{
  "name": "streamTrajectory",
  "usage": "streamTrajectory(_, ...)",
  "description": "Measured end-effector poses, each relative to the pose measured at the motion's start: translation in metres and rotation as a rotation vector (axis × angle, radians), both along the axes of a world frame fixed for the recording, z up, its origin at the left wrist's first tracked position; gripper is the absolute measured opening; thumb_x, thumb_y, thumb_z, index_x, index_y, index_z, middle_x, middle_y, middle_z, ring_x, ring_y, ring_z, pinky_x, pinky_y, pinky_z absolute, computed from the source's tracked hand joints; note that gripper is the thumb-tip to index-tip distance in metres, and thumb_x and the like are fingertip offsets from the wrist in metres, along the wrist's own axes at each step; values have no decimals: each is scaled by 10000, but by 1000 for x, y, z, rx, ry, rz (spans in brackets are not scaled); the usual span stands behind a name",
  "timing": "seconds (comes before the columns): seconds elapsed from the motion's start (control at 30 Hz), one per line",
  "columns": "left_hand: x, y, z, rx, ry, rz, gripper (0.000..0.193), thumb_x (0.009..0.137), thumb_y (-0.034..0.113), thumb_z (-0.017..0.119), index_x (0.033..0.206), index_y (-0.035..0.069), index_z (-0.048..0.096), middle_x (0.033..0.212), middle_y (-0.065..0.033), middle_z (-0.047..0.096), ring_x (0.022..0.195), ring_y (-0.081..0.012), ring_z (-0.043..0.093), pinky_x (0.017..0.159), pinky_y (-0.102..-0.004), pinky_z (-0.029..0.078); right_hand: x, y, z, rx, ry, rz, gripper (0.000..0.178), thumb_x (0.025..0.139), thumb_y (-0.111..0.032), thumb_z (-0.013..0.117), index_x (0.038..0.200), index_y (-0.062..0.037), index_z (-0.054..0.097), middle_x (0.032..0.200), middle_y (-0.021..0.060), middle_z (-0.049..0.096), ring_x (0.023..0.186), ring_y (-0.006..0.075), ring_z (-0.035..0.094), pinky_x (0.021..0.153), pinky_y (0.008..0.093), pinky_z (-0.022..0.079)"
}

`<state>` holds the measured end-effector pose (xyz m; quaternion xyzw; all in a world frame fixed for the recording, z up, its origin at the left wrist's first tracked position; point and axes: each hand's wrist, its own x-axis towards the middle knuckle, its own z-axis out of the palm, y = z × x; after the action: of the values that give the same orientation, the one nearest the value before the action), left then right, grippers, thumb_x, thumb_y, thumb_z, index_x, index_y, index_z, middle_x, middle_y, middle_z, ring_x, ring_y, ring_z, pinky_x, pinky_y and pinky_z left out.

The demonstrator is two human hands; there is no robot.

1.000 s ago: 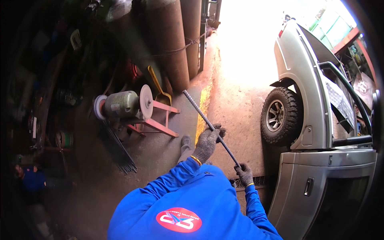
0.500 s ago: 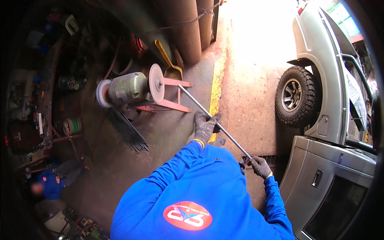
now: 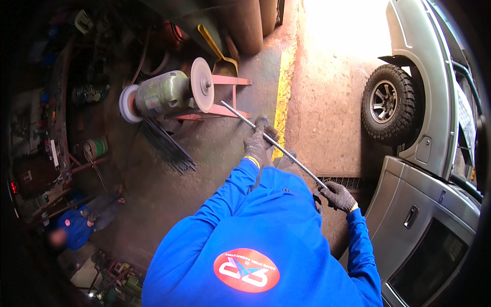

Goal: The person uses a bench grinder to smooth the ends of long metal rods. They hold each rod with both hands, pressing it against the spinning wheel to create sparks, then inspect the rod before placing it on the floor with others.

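Observation:
My left hand point(image 3: 260, 141), in a grey knit glove, is closed around a ribbed steel bar point(image 3: 298, 165) near its far end. That end points up and left, toward the larger disc point(image 3: 202, 85) of a green bench grinder point(image 3: 162, 95), with a small gap between them in the picture. My right hand point(image 3: 338, 196), gloved too, grips the bar's near end at my right side. A paler wheel point(image 3: 130, 104) sits on the grinder's left end. Below the grinder lies a bundle of dark rods point(image 3: 166, 148).
The grinder's red metal stand point(image 3: 232, 80) juts right. Behind it are a yellow dustpan point(image 3: 225, 65) and large brown cylinders point(image 3: 243, 25). A silver vehicle point(image 3: 427, 199) with a thick tyre point(image 3: 391, 105) stands at right. Another person point(image 3: 76, 227) in blue is at far left.
The view has shifted, so the grinder and vehicle sit higher in the picture. The bar's far end has come closer to the disc's lower edge. Both hands keep their hold.

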<state>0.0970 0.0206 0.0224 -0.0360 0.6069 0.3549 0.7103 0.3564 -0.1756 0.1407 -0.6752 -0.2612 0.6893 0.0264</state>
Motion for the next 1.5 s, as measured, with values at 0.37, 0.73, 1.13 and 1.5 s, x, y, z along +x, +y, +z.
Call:
streamTrajectory(0.37, -13, 9, 42, 201, 209, -48, 325, 774, 296, 863, 841, 73, 635, 763, -23, 635, 632, -146, 603, 548, -307, 489, 4, -6, -29, 6, 262, -91, 387, 999, -434, 507, 992, -87, 679, 734, -13, 590, 471, 64, 447, 410, 227, 355)
streamTrajectory(0.73, -13, 13, 16, 166, 362, -63, 356, 839, 232, 815, 711, 66, 528, 574, -33, 557, 402, -134, 478, 373, -295, 374, -6, -13, -29, -223, 513, -271, 559, 1007, -544, 440, 847, -66, 682, 533, -32, 481, 355, 60, 324, 339, 221, 207)
streamTrajectory(1.13, -18, 7, 0, 142, 424, -12, 380, 857, 278, 797, 700, 76, 515, 500, -23, 483, 351, -141, 422, 334, -325, 352, -15, -28, -50, -47, 389, -97, 571, 1004, -570, 428, 783, -104, 674, 525, -30, 476, 388, 76, 364, 363, 243, 248)
streamTrajectory(1.5, -24, 1, -8, 185, 464, -43, 366, 894, 319, 750, 726, 43, 578, 500, -63, 552, 370, -167, 498, 373, -327, 397, -18, -20, -37, 396, 239, 290, 414, 1026, -378, 404, 819, -105, 637, 542, -19, 462, 429, 86, 393, 402, 268, 300)
